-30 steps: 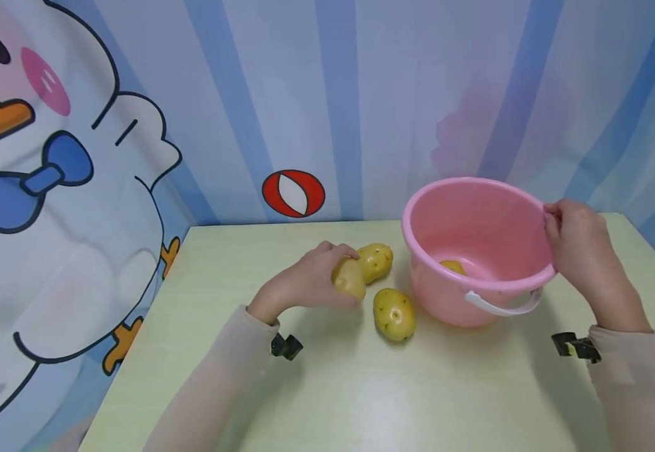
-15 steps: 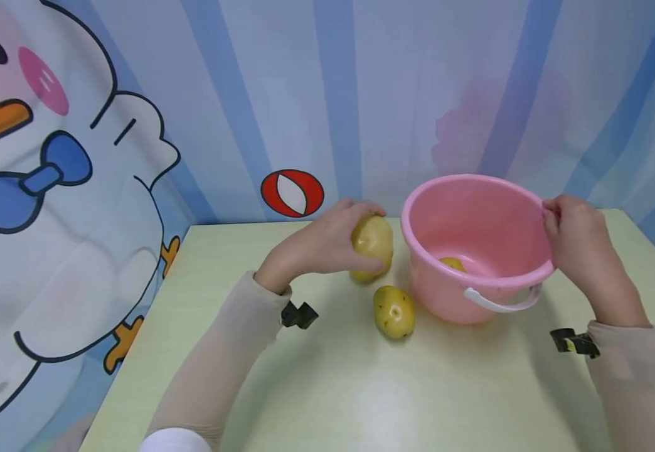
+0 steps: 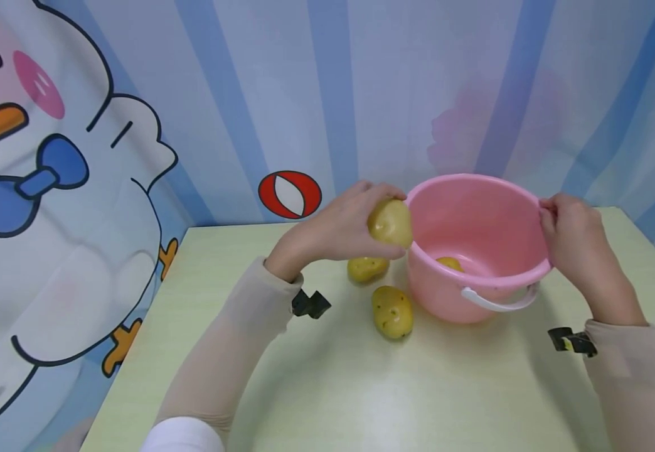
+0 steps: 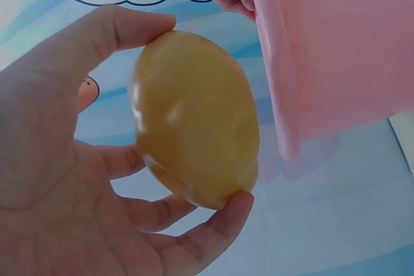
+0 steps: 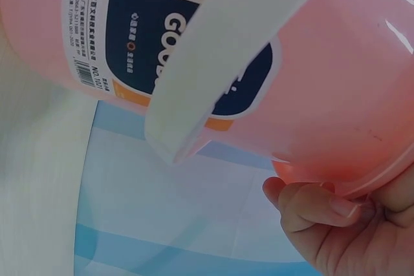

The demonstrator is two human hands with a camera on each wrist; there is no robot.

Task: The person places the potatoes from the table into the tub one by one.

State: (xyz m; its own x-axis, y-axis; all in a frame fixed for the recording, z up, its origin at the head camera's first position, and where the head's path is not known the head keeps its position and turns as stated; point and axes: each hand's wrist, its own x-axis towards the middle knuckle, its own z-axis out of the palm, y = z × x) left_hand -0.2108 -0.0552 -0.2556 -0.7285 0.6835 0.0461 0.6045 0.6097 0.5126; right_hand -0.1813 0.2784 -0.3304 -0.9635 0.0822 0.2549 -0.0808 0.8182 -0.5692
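**Held potato (image 3: 391, 224) in L hand (image 3: 341, 227), just by L rim of bucket (image 3: 446, 301)**

On my head feed, table (image 3: 327, 389) runs front to back; bucket sits nr its back edge, right of ctr, twd back R corner. L hand is up off the surface at bucket's left side, fingers spread wide & bent round held potato, tips pressing its sides. My L wrist cam shows a gap betw. it and bucket.

R hand (image 3: 578, 242) is curled tight over bucket's R rim, thumb & fingers gripping the edge. White handle (image 3: 499, 307) hangs down the side facing table's front; R wrist cam gets me a printed label (image 5: 136, 37) partly behind it.

Other potatoes: back potato (image 3: 367, 270) lies on the surface below L hand, partly hidden by it; front potato (image 3: 392, 312) is closer to table's front edge, left of bucket. I see part of inner potato (image 3: 450, 263) down inside bucket.

Behind table's back edge: striped backdrop (image 3: 389, 94) w/ red-and-white ball (image 3: 290, 194); big cartoon bird (image 3: 90, 263) along the L edge.
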